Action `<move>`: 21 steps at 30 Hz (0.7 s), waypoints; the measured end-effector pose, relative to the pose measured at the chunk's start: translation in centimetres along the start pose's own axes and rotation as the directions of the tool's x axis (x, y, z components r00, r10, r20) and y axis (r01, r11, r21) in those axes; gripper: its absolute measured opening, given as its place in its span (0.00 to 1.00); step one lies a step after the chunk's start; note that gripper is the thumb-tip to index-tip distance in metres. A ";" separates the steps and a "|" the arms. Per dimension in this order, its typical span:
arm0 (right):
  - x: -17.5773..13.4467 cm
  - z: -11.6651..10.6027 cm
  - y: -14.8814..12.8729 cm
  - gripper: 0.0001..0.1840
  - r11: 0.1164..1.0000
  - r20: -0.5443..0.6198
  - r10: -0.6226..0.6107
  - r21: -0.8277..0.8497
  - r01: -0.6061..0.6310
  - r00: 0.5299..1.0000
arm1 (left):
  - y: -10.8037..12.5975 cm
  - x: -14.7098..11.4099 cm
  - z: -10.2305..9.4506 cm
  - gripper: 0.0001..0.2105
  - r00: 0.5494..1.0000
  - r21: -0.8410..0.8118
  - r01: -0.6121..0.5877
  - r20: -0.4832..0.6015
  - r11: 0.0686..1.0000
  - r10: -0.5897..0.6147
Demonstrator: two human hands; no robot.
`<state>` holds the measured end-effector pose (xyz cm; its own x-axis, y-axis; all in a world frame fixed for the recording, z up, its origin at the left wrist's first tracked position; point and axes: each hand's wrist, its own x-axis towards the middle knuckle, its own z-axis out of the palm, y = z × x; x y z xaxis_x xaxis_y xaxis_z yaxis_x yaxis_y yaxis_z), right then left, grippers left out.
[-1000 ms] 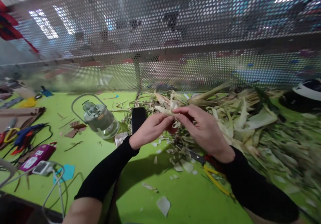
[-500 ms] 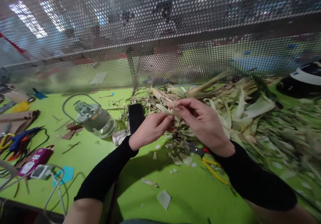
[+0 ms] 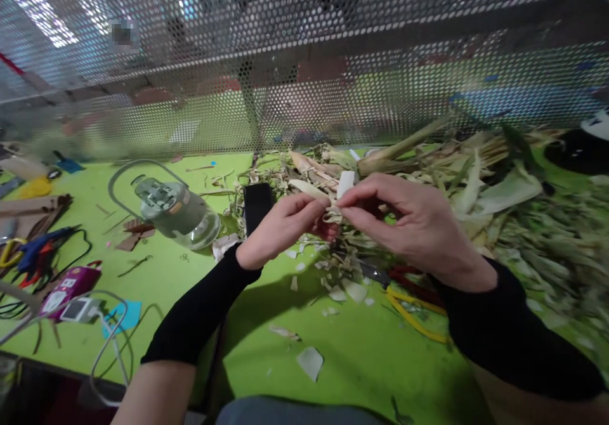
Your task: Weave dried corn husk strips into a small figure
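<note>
Husk pieces [image 3: 309, 189] are pinched, seemingly unfinished, by the left hand [image 3: 285, 225] and right hand [image 3: 412, 228], while larger husks [image 3: 511, 191] are left toward the far right corner of the table [image 3: 261, 374].

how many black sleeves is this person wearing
2. One snug black cloth sleeve starts at the wrist of the left hand; the matching black cloth sleeve starts behind the right hand. Neither seems hidden.
</note>
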<state>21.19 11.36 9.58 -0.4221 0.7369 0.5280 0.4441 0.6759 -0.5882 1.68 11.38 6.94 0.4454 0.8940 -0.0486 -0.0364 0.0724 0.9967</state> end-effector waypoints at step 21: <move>0.0 -0.6 0.6 0.06 0.978 0.167 -0.108 -0.161 0.135 0.980 | -0.1 0.0 -0.8 0.08 0.990 0.115 -0.070 0.130 0.991 0.055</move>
<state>21.93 11.75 9.55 -0.5936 0.6469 0.4787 0.5042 0.7625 -0.4054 0.99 11.68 6.74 0.5554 0.8314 0.0148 0.0361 -0.0418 0.9985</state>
